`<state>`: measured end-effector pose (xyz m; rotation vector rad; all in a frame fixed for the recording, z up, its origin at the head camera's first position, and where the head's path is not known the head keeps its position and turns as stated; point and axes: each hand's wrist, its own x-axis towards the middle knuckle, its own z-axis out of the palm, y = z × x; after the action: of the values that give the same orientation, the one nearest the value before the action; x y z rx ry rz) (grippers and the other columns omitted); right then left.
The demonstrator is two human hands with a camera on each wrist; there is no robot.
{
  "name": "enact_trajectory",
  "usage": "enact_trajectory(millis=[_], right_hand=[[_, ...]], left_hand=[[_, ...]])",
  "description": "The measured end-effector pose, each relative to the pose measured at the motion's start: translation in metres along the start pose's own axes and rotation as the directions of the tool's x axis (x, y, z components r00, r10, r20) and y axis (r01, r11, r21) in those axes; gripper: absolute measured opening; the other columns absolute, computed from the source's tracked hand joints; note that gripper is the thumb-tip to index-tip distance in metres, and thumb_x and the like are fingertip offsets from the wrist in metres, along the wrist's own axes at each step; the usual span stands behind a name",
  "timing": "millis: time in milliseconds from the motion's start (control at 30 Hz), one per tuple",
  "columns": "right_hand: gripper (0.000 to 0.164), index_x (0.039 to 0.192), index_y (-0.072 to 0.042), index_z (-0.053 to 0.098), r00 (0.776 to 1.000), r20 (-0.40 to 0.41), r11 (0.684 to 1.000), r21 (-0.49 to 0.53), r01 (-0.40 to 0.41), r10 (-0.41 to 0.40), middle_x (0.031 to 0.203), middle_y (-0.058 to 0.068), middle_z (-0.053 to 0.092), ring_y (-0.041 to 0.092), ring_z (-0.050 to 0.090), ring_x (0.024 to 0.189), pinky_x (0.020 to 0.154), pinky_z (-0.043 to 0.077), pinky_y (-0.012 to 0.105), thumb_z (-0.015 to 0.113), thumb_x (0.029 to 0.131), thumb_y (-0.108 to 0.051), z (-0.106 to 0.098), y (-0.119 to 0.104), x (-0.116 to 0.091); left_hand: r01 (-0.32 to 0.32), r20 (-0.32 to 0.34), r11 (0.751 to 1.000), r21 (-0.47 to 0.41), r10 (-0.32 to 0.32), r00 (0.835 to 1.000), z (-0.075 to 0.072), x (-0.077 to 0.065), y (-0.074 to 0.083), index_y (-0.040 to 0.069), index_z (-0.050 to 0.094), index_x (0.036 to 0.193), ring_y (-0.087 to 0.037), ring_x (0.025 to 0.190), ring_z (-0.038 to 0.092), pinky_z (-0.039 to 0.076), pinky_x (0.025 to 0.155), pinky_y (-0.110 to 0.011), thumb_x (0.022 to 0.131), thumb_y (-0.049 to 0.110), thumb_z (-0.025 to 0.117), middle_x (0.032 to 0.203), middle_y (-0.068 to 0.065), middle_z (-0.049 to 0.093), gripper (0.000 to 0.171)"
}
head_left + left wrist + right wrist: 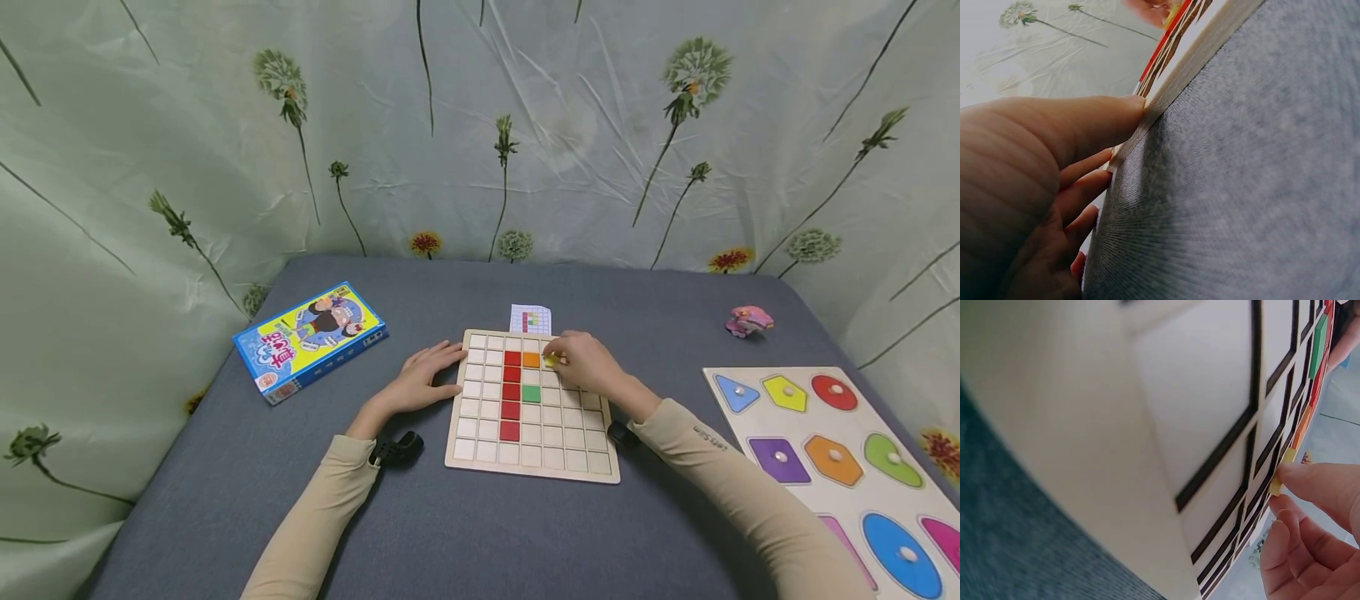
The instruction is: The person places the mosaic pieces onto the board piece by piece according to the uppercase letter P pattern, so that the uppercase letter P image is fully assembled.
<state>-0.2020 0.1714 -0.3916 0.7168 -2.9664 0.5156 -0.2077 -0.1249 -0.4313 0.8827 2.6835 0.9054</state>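
A square wooden grid board (553, 437) with white cells lies on the table. Down one column runs a line of several red tiles (511, 391), with an orange tile (531, 359) and a green tile (531, 393) to the right of it. My right hand (588, 364) pinches a yellow tile (1283, 472) between thumb and fingertip, at the cell beside the orange one. My left hand (420, 379) rests at the board's left edge; its extended thumb (1104, 119) and fingers touch the rim. Behind the board, a small printed card (530, 318) shows a coloured grid pattern.
A blue and yellow box (311, 337) lies at the left on the grey table (480, 542). To the right are a shape puzzle board (765, 417) with knobbed pieces and a small pink toy (748, 320). A flower-patterned curtain (600, 183) hangs behind.
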Motion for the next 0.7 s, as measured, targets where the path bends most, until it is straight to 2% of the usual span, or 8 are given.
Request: enact_trajectory(millis=[367, 533, 700], right_hand=[[0.016, 0.097, -0.003, 0.072, 0.999, -0.002, 0.999, 0.017, 0.032, -0.032, 0.091, 0.012, 0.07, 0.021, 0.065, 0.08, 0.068, 0.053, 0.034, 0.066, 0.083, -0.002, 0.002, 0.0, -0.001], [0.02, 0.102, -0.002, 0.071, 1.0, 0.012, 0.999, 0.042, 0.001, -0.001, 0.097, 0.014, 0.071, 0.022, 0.066, 0.083, 0.068, 0.052, 0.035, 0.064, 0.084, -0.005, -0.004, -0.001, -0.005], [0.022, 0.105, -0.001, 0.07, 0.999, -0.011, 0.998, 0.051, -0.034, 0.035, 0.101, 0.015, 0.07, 0.019, 0.061, 0.075, 0.063, 0.048, 0.031, 0.064, 0.086, -0.009, -0.015, 0.005, -0.012]], left_hand=[[-0.01, -0.007, 1.0, 0.001, 0.01, 1.0, 0.001, 0.0, -0.001, 0.009, 0.039, 0.143, -0.034, 0.145, 0.02, 0.014, 0.113, -0.059, 0.089, 0.026, 0.061, 0.152, -0.012, 0.034, 0.061], [-0.012, 0.001, 1.0, 0.001, 0.012, 1.0, 0.001, 0.0, -0.001, 0.008, 0.039, 0.144, -0.034, 0.145, 0.02, 0.014, 0.113, -0.059, 0.089, 0.026, 0.061, 0.152, -0.012, 0.034, 0.061], [-0.006, 0.003, 1.0, -0.006, 0.006, 1.0, 0.0, 0.0, -0.001, 0.009, 0.038, 0.144, -0.034, 0.146, 0.019, 0.014, 0.113, -0.059, 0.089, 0.026, 0.061, 0.152, -0.012, 0.034, 0.062]])
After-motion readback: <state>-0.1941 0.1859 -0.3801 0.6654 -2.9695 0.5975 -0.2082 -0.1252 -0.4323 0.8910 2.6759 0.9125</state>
